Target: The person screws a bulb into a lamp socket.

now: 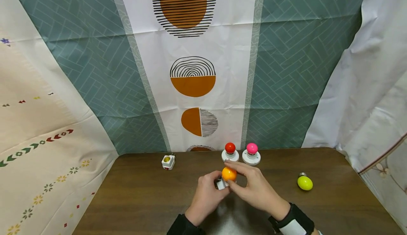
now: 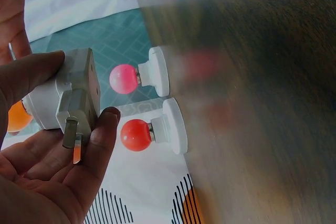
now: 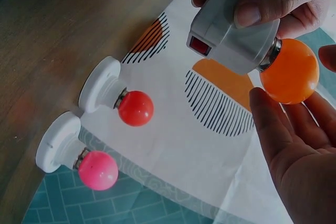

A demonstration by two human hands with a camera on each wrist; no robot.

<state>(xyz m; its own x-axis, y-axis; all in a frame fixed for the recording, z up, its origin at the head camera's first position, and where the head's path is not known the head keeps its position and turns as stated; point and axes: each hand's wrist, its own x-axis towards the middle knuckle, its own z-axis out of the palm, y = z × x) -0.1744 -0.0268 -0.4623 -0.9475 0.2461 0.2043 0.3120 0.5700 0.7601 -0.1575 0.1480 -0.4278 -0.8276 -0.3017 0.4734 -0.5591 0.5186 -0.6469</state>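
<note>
On the left of the dark wooden tabletop [image 1: 133,192], a white plug-in socket [image 1: 168,162] is resting with its yellowish mouth facing the head camera, a pose I am reading as handy for getting at the opening. Further right, the left hand [image 1: 208,189] is gripping a switched plug-in adapter [image 1: 221,184], its thumb pressing one side and its fingers supporting the other. From the left wrist view I am seeing the two prongs [image 2: 73,137] sticking out free, so the housing is being steadied without anything covering the mouth.

In that mouth an orange bulb [image 1: 229,174] is sitting between the two hands, above the tabletop; some metal cap is showing, and I am not managing to tell how deeply it is seated. Behind, a red bulb [image 1: 230,147] is standing upright in a round white base [image 1: 226,156], and just beside it a pink bulb [image 1: 252,148] is standing in a matching base [image 1: 251,158], the wide feet presumably keeping both steady.

The right hand [image 1: 255,189] is reaching round the orange bulb, its grip spread and not closing firmly, which is probably leaving room to turn the globe. At the far right a lime-yellow bulb [image 1: 305,183] is lying loose on its side, having no base beneath it.
</note>
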